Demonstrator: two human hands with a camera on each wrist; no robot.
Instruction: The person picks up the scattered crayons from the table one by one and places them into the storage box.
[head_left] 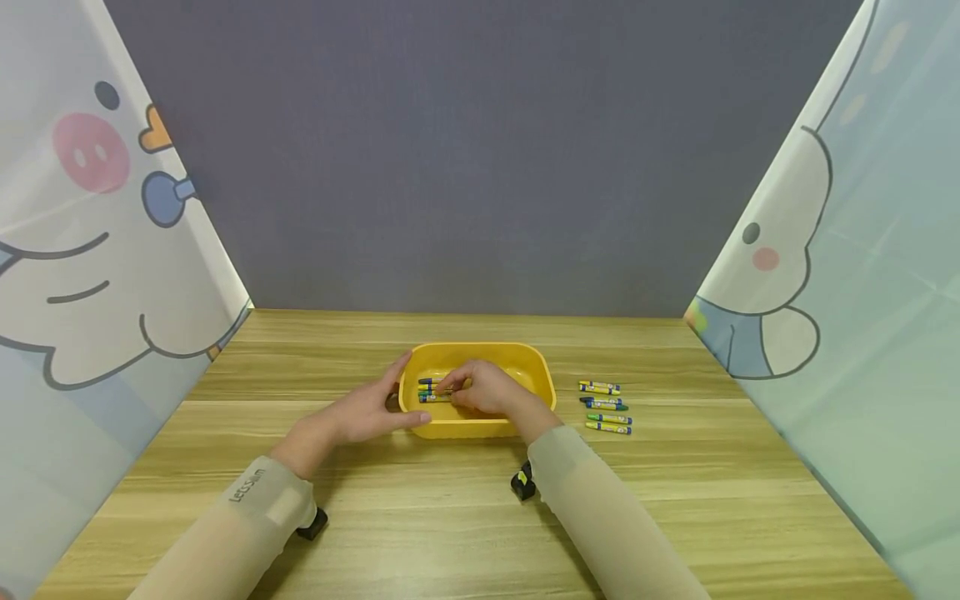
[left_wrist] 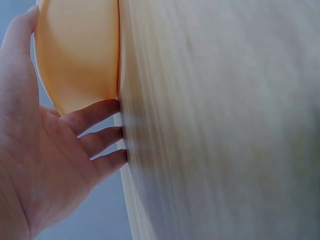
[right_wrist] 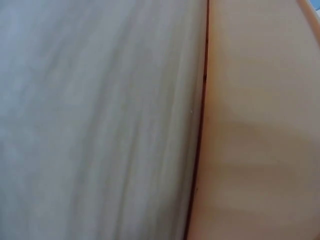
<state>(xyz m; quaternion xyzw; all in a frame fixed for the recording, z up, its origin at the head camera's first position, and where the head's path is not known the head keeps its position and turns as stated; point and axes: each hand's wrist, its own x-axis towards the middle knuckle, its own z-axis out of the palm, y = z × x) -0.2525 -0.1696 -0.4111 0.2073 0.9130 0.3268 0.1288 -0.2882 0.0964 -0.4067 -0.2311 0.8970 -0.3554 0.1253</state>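
Observation:
A yellow plastic box (head_left: 480, 430) stands on the table with several crayons (head_left: 433, 398) lying side by side at its left end. My left hand (head_left: 369, 412) rests at the box's left end, thumb along the front rim and fingers spread. In the left wrist view, its fingertips reach down to the tabletop beside the box wall (left_wrist: 82, 55). My right hand (head_left: 487, 389) is inside the box, its curled fingers and thumb pinching a crayon by the right end; the fingers partly cover it. The right wrist view shows only the box's outer wall (right_wrist: 255, 100) and tabletop, not the hand.
Right of the box, several more crayons (head_left: 600, 389) lie in small groups, yellow, dark blue and green (head_left: 609, 418). A dark panel (head_left: 480, 167) rises behind the wooden table (head_left: 420, 533). Cartoon-printed sheets (head_left: 112, 275) flank both sides.

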